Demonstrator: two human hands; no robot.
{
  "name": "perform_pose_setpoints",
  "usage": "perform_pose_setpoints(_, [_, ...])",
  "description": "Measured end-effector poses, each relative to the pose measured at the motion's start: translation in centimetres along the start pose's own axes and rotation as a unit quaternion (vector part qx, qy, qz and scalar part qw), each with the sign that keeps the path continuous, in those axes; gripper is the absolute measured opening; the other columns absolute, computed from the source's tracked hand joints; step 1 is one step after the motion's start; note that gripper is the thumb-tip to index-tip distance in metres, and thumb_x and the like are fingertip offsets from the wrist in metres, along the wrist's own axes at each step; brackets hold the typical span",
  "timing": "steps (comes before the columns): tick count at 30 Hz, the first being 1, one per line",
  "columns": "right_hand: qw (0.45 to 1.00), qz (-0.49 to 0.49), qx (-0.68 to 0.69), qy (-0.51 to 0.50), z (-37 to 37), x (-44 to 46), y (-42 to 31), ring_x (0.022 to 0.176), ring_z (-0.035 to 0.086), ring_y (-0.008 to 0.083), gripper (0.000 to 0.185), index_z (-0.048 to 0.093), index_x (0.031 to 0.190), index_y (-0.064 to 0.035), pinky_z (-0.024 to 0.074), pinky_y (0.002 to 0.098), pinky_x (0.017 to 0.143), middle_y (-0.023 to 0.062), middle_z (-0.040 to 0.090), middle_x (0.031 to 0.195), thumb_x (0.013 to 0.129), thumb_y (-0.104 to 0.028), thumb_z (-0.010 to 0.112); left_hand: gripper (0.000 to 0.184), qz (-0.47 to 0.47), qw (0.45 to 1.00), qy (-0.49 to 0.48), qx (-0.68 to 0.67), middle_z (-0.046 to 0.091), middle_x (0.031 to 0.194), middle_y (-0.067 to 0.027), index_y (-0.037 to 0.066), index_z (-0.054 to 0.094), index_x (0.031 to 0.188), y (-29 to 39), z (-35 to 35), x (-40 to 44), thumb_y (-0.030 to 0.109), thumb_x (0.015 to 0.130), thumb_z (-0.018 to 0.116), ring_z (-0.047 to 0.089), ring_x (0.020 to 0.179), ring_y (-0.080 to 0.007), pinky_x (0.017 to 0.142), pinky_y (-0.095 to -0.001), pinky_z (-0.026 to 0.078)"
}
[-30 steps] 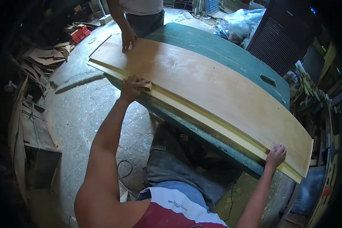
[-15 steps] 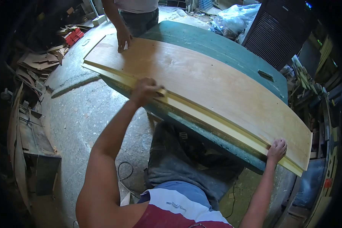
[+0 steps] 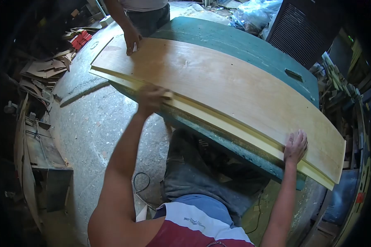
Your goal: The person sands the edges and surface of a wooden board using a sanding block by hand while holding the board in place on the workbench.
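Note:
A long wooden panel [image 3: 218, 82] lies across a green table [image 3: 251, 45], with a pale yellow strip [image 3: 218, 119] along its near edge. My left hand [image 3: 151, 99], blurred, is closed on a small light wooden block [image 3: 167, 95] at that near edge, left of the middle. Near the right end my right hand [image 3: 296, 145] rests on the panel's top by the edge, fingers stretched forward.
Across the table a person's hand [image 3: 132, 40] touches the panel's far left part. Wood scraps [image 3: 45, 68] and red pieces [image 3: 81, 39] lie at left. A dark louvred unit [image 3: 297, 35] and a plastic bag [image 3: 253, 16] stand behind. A cable [image 3: 142, 189] lies on the floor.
My left hand slid right along the edge with the block, then back left a little. My right hand has shifted from the panel's edge farther onto its top. The view has moved slightly.

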State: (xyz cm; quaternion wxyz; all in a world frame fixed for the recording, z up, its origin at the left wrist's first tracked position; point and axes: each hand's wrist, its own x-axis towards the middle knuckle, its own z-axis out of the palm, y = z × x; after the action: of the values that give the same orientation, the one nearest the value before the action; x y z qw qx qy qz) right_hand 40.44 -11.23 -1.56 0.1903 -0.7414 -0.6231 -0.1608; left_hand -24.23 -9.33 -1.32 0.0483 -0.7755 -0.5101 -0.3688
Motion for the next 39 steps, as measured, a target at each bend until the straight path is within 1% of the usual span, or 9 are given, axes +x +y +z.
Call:
perform_pose_setpoints(3, [1.000, 0.019, -0.014, -0.018, -0.7, 0.2, -0.7, 0.143, 0.046, 0.0381, 0.057, 0.057, 0.143, -0.0027, 0.0327, 0.0512, 0.120, 0.0200, 0.054, 0.151, 0.104, -0.044, 0.053, 0.028, -0.012, 0.999, 0.002, -0.031, 0.071, 0.089, -0.0111, 0.013, 0.082, 0.106, 0.6, -1.5, 0.9, 0.004, 0.080, 0.078, 0.068, 0.077, -0.0282, 0.069, -0.0453, 0.054])
perform_pose_setpoints(9, [1.000, 0.002, 0.001, 0.001, 0.4, -0.4, 0.6, 0.143, 0.047, 0.0355, 0.055, 0.058, 0.143, -0.0060, 0.0318, 0.0505, 0.121, 0.0167, 0.054, 0.151, 0.103, -0.043, 0.055, 0.031, 0.163, 0.986, -0.033, 0.028, 0.068, 0.083, -0.0039, 0.025, 0.082, 0.107, 11.7, 3.1, 3.1, 0.018, 0.077, 0.080, 0.067, 0.082, -0.0259, 0.083, -0.0463, 0.051])
perform_pose_setpoints(14, [1.000, 0.011, -0.010, -0.007, -0.2, -0.2, -0.1, 0.144, 0.046, 0.0346, 0.054, 0.058, 0.144, -0.0075, 0.0310, 0.0505, 0.121, 0.0152, 0.053, 0.152, 0.103, -0.042, 0.056, 0.042, 0.041, 0.997, -0.040, 0.043, 0.069, 0.090, -0.0021, 0.020, 0.081, 0.107, 1.4, -0.2, 0.4, 0.024, 0.067, 0.090, 0.067, 0.087, -0.0263, 0.082, -0.0453, 0.050])
perform_pose_setpoints(17, [0.999, 0.031, -0.014, -0.016, -0.6, -0.1, -0.8, 0.144, 0.046, 0.0344, 0.054, 0.057, 0.144, -0.0076, 0.0307, 0.0506, 0.121, 0.0150, 0.053, 0.153, 0.102, -0.042, 0.056, 0.041, 0.071, 0.996, -0.034, 0.038, 0.069, 0.086, -0.0062, 0.016, 0.080, 0.108, 5.4, 0.0, 1.4, 0.012, 0.068, 0.087, 0.067, 0.083, -0.0278, 0.075, -0.0409, 0.053])
perform_pose_setpoints(21, [1.000, 0.011, 0.012, -0.001, -0.2, -0.5, 0.1, 0.143, 0.047, 0.0341, 0.053, 0.058, 0.143, -0.0074, 0.0312, 0.0509, 0.120, 0.0146, 0.053, 0.152, 0.101, -0.041, 0.058, 0.054, 0.151, 0.981, -0.048, 0.112, 0.071, 0.093, -0.0031, 0.023, 0.079, 0.119, 12.3, 3.2, 2.0, 0.022, 0.067, 0.090, 0.069, 0.092, -0.0257, 0.092, -0.0459, 0.050])
perform_pose_setpoints(26, [1.000, 0.009, 0.000, 0.006, -0.2, -0.3, -0.2, 0.143, 0.047, 0.0337, 0.053, 0.059, 0.142, -0.0075, 0.0315, 0.0510, 0.120, 0.0139, 0.054, 0.150, 0.101, -0.041, 0.059, 0.042, 0.000, 0.999, -0.043, 0.017, 0.070, 0.093, -0.0036, 0.020, 0.081, 0.112, 2.1, 0.6, 0.8, 0.023, 0.071, 0.089, 0.067, 0.088, -0.0279, 0.084, -0.0451, 0.050])
perform_pose_setpoints(29, [1.000, 0.024, -0.008, 0.004, -0.5, -0.2, -0.9, 0.143, 0.046, 0.0334, 0.053, 0.058, 0.142, -0.0076, 0.0313, 0.0510, 0.120, 0.0138, 0.054, 0.150, 0.101, -0.041, 0.059, 0.038, 0.020, 0.997, -0.070, 0.001, 0.069, 0.094, -0.0055, 0.022, 0.081, 0.114, 1.2, 0.5, 0.9, 0.024, 0.076, 0.087, 0.064, 0.087, -0.0269, 0.077, -0.0432, 0.050])
perform_pose_setpoints(35, [1.000, 0.015, -0.004, -0.005, 0.0, -0.4, 0.2, 0.144, 0.045, 0.0340, 0.054, 0.058, 0.143, -0.0074, 0.0308, 0.0508, 0.121, 0.0140, 0.053, 0.152, 0.101, -0.042, 0.058, 0.043, 0.121, 0.987, -0.088, -0.050, 0.065, 0.107, -0.0062, 0.026, 0.079, 0.122, 18.6, 8.1, 3.9, 0.023, 0.079, 0.082, 0.059, 0.106, -0.0276, 0.099, -0.0511, 0.041])
perform_pose_setpoints(39, [1.000, -0.001, -0.004, -0.010, 0.4, -0.4, 0.9, 0.145, 0.044, 0.0347, 0.055, 0.058, 0.144, -0.0076, 0.0303, 0.0506, 0.121, 0.0146, 0.052, 0.154, 0.101, -0.043, 0.056, 0.047, 0.129, 0.987, -0.092, 0.027, 0.062, 0.114, -0.0034, 0.033, 0.074, 0.129, 17.9, 9.4, 4.0, 0.036, 0.083, 0.082, 0.055, 0.115, -0.0276, 0.105, -0.0544, 0.038])
